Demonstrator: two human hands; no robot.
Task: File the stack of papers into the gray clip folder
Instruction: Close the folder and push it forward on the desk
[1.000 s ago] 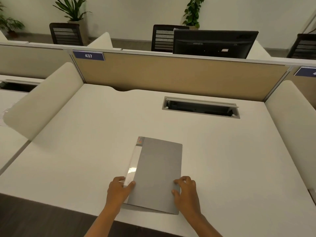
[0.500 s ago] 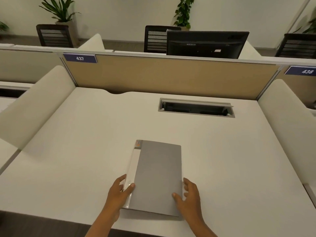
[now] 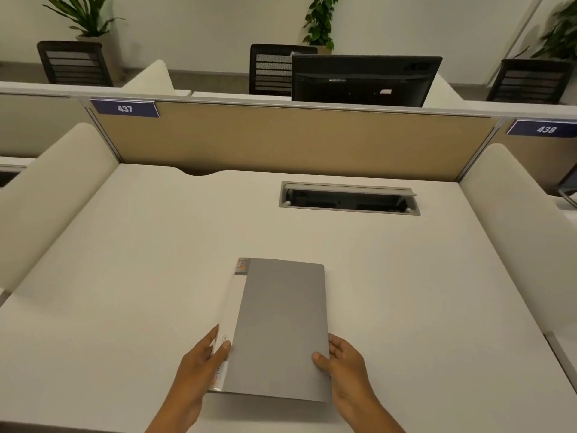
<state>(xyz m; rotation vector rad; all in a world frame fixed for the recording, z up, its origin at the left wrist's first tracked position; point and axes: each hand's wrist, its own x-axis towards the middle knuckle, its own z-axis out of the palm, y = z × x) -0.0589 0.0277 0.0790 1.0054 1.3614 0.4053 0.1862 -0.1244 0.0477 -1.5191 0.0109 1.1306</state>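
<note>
A gray clip folder (image 3: 279, 326) lies closed on the white desk (image 3: 125, 276), near its front edge. A white label strip runs along its left spine, with a small orange mark at the far end. My left hand (image 3: 199, 367) grips the spine at the near left corner, thumb on top. My right hand (image 3: 343, 367) holds the near right edge, thumb on the cover and fingers curled around the side. No loose papers are visible; whether any lie inside the folder is hidden.
A cable slot (image 3: 349, 198) is cut into the desk behind the folder. A tan partition (image 3: 296, 139) with tags 437 and 438 closes the back. Cream side panels (image 3: 56, 189) flank the desk. A black monitor (image 3: 362, 79) stands beyond the partition.
The folder has shifted slightly forward on the desk. My right hand moved from the top of the cover to the right edge. My left hand kept its grip on the spine.
</note>
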